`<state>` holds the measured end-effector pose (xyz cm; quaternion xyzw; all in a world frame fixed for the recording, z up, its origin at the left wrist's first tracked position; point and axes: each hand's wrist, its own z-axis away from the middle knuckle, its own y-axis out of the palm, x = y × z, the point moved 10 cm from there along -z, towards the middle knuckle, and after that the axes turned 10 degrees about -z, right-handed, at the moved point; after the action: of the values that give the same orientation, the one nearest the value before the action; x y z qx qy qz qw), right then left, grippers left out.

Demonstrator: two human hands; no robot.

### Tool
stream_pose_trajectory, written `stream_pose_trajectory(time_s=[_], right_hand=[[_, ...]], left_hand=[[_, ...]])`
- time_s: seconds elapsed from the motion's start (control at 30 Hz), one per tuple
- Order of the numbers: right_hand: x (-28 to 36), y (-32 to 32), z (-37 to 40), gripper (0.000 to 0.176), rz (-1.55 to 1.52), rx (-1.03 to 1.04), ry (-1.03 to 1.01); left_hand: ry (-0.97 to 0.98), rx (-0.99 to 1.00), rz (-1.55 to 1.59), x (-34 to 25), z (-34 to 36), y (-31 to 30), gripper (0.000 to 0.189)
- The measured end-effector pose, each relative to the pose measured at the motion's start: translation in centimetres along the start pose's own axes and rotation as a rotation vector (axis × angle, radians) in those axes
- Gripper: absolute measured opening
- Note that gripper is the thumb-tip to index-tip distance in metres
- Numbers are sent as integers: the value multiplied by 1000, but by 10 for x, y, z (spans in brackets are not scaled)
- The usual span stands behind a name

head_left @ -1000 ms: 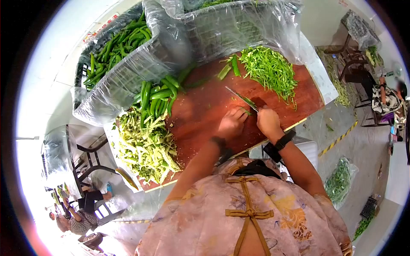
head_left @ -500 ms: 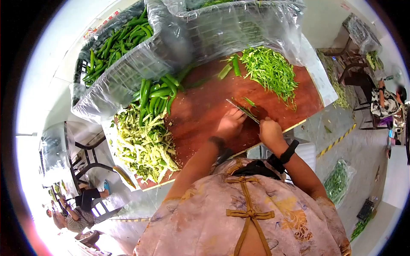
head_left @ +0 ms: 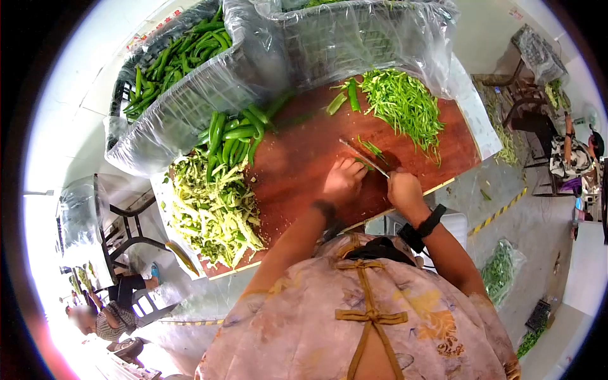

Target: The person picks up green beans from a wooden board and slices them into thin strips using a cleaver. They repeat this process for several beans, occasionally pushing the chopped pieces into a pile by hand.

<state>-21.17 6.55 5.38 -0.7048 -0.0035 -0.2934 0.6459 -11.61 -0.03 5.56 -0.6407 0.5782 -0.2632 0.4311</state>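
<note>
My right hand [head_left: 405, 191] is closed round the handle of a knife [head_left: 365, 158], its blade slanting up and left over the red-brown board [head_left: 297, 171]. Curled on the board beside the blade, my left hand [head_left: 344, 180] presses down a piece of green pepper, mostly hidden under the fingers. Thin green slices [head_left: 372, 148] lie just beyond the blade. A heap of shredded green pepper [head_left: 405, 107] is at the board's far right, with a halved pepper [head_left: 336, 103] beside it. Whole green peppers [head_left: 231, 139] lie at the left, above a pile of pale cores and scraps [head_left: 212, 212].
A plastic-lined crate [head_left: 171, 120] of green peppers stands behind the board at the left, and another lined crate [head_left: 361, 44] at the back. A white stool [head_left: 453, 228] is below the board. One person [head_left: 114, 322] sits at lower left, another [head_left: 570, 152] at far right.
The knife has shifted slightly right and its blade angle has changed. More of the green slices now show beyond it. My left hand has stayed nearly in place.
</note>
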Motion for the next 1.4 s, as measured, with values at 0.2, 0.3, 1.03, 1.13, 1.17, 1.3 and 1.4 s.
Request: stream_pose_trajectory(time_s=[0.2,0.3,1.03,1.13,1.17,1.3,1.4], right_hand=[[-2,2,17,13,-61,11,21],[2,3,14,13,-58,8,11],[11,-7,10,14,-69,0,-14],[12,-7,10,13,-81,-11,-33],[13,-7,9,12,-79,-6,-52],[15,8,-1,10,-43,49,-43],[27,9,-13,10,-31,18,-88]], left_hand=[[-29,153,65,5,0,17,38],[-9,94,74,5,1,11,38],[-12,-27,140,4,3,2,34],[5,-40,137,3,2,0,34],[17,-54,131,2,2,-2,34],[18,-76,133,4,2,-3,34],[7,-80,160,2,1,-7,34]])
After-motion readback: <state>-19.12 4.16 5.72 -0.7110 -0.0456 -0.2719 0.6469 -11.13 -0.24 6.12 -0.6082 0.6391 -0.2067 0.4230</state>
